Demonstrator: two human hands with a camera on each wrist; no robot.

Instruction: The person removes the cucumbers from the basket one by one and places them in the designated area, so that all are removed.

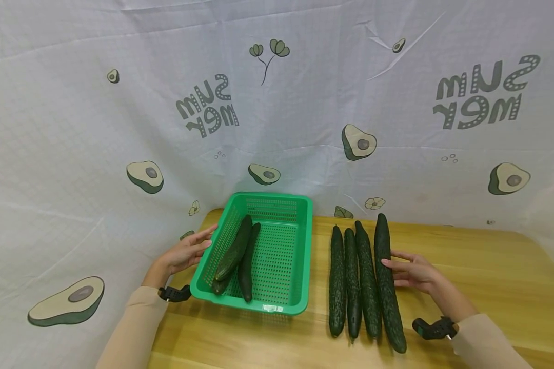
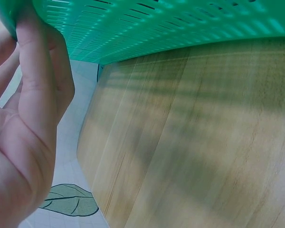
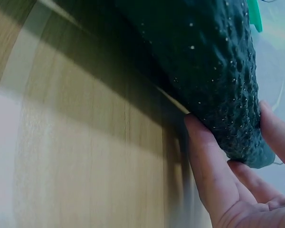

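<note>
With my right hand (image 1: 413, 271) I pinch the rightmost cucumber (image 1: 390, 297) on its far half, thumb and fingers partly closed about it, while three other cucumbers (image 1: 366, 282) lie in a row just to its left on the wooden table (image 1: 480, 266). My left hand (image 1: 184, 253) is fairly open, its loosely extended fingers touching the left side of the green basket (image 1: 309, 246), in which there lean together what look like three dark cucumbers (image 1: 234, 253), though the lowest is mostly hidden from me
</note>
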